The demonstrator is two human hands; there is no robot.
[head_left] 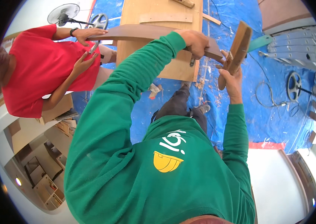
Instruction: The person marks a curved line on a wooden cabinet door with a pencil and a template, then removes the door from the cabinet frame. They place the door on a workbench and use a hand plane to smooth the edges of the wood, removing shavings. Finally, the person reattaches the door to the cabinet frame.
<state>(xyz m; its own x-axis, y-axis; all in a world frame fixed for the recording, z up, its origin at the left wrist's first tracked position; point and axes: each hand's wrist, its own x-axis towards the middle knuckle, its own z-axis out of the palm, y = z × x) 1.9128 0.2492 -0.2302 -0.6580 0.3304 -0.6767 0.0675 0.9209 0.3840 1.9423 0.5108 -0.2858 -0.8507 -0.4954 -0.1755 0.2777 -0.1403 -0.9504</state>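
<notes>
A long curved brown wooden board (133,32) lies across the far part of the workbench (161,63), its right end reaching past the bench edge. My left hand (196,43) is closed over the board near that right end. A small dark metal piece (192,61) shows just below this hand; I cannot make out what it is. To the right, my right hand (232,80) grips a wooden hand plane (241,43), tilted up beside the board's end. At the board's left end rests the hand of a person in a red shirt (89,34).
A thin curved wood strip (165,18) lies farther up the bench. Blue sheeting (256,108) with wood shavings covers the floor. On the right are a folded metal ladder (296,46), a wheel (294,86) and loose cables (271,99). A fan (64,14) stands at far left.
</notes>
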